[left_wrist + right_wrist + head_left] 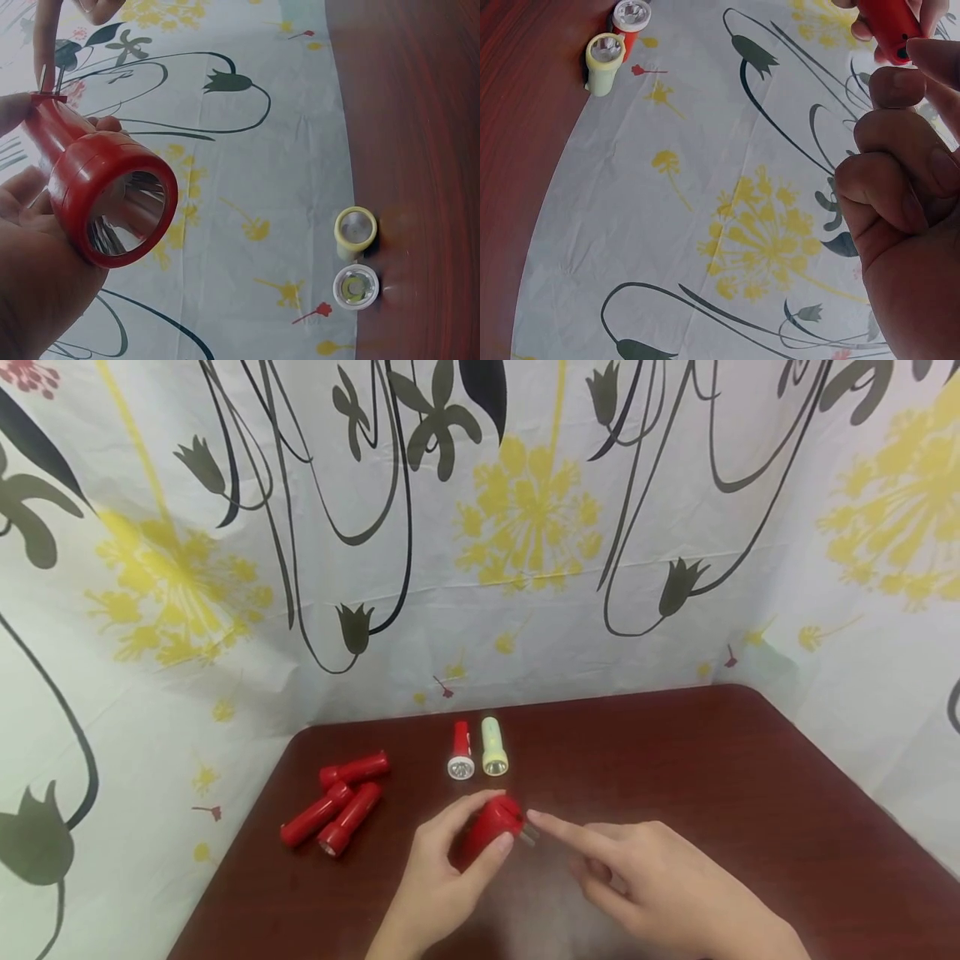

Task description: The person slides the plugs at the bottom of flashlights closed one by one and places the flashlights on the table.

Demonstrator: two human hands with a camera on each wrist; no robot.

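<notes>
My left hand [438,872] grips a red flashlight [483,833] over the table's near part. Its wide lens end [112,199] faces the camera in the left wrist view, showing a shiny reflector. Two metal plug prongs [529,835] stick out from its tail end. My right hand [652,877] holds nothing; its index finger [566,831] is extended, the tip right by the prongs, while the other fingers are curled in. In the right wrist view those curled fingers [889,180] stand below the flashlight's tail [892,37].
On the dark red table [637,760], a red flashlight with a white head [461,752] and a pale green one [493,747] lie side by side beyond my hands. Several red flashlights [351,818] lie grouped at the left. A flower-printed cloth [540,635] hangs behind the table.
</notes>
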